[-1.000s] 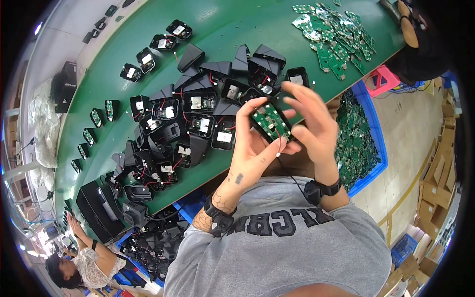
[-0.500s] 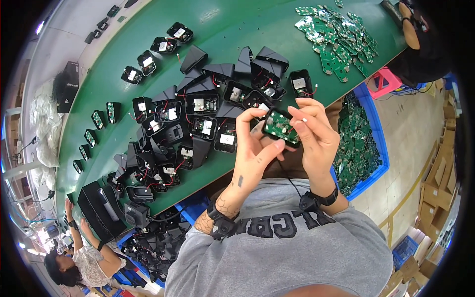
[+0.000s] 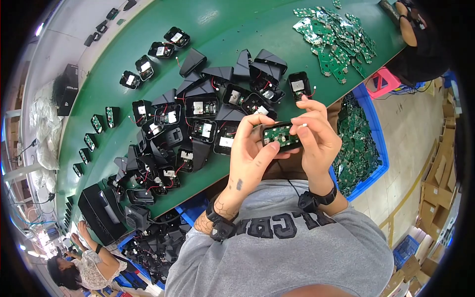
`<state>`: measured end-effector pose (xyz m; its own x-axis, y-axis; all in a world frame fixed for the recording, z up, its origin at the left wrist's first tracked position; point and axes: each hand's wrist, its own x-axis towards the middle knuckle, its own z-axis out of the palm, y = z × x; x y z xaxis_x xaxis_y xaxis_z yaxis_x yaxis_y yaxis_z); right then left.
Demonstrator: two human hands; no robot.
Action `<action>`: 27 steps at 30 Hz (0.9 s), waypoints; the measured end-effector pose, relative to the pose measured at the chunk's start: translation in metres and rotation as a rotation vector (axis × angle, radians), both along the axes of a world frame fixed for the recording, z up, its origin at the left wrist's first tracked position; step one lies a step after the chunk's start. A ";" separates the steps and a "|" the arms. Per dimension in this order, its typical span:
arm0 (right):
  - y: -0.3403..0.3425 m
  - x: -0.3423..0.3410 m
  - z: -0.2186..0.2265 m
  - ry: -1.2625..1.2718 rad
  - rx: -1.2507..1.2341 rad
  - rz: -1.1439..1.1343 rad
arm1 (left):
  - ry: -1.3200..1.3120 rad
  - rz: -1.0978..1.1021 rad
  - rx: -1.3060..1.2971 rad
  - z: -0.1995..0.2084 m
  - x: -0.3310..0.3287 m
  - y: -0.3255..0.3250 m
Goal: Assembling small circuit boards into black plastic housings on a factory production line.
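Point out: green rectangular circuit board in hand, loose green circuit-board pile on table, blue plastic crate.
Green rectangular circuit board (image 3: pixel 280 134): head view, middle of its exposed face.
Loose green circuit-board pile (image 3: pixel 341 42): head view, around its middle.
Blue plastic crate (image 3: pixel 383 159): head view, its right-hand wall.

From the grip on the unit (image 3: pixel 278 134), casings (image 3: pixel 202 106) lie left on the table (image 3: pixel 257 22), loose boards (image 3: pixel 336 44) ahead right, a bin (image 3: pixel 384 162) of boards to the right

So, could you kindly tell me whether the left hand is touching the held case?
Touching: the head view shows the left hand wrapped around one end of the held case, its thumb lapping over the near edge.
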<state>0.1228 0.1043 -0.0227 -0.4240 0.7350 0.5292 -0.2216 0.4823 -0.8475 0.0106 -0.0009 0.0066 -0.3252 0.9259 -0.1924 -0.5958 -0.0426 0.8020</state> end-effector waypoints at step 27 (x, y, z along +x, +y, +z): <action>0.011 0.009 0.025 -0.276 0.199 0.190 | 0.117 0.130 -0.032 0.003 -0.004 -0.006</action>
<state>0.1317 0.1156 0.0021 -0.6892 0.5243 0.5000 -0.0990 0.6155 -0.7819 0.0063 -0.0069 0.0097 -0.4635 0.8686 -0.1750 -0.4895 -0.0864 0.8677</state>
